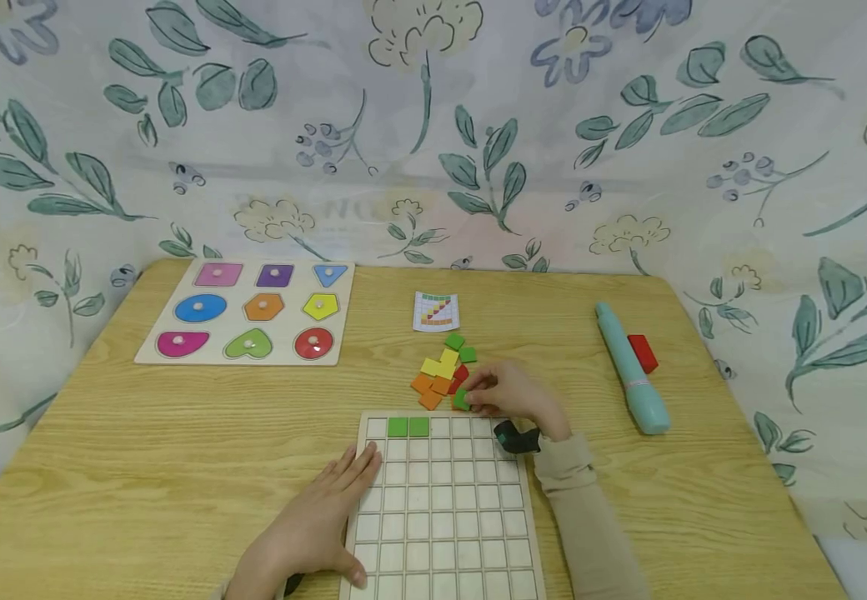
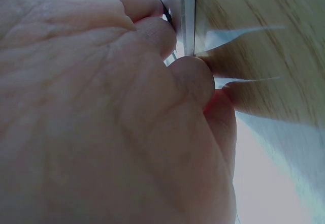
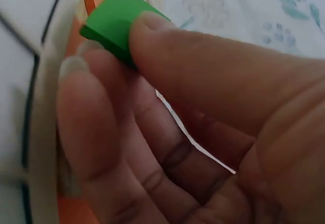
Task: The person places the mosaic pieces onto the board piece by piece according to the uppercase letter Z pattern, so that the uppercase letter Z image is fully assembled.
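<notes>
Between thumb and fingers, my right hand [image 1: 510, 392] pinches a green square tile [image 3: 119, 23], just past the far edge of a wooden grid board [image 1: 441, 500]. Two green tiles [image 1: 408, 427] sit side by side in the board's far row, in the second and third cells. My left hand [image 1: 313, 517] rests on the board's left edge with its fingers extended; the left wrist view shows mostly its palm. Beyond the board lies a loose pile of yellow tiles [image 1: 439, 365], orange tiles [image 1: 430, 388], red tiles and green tiles [image 1: 467, 355], partly hidden by my right hand.
Behind the pile lies a small pattern card [image 1: 436, 312]. A shape puzzle board [image 1: 246, 312] with knobbed pieces is at the back left. To the right are a light-blue bottle-shaped object [image 1: 632, 371] and a red block [image 1: 643, 353]. A floral cloth [image 1: 433, 133] hangs behind the table.
</notes>
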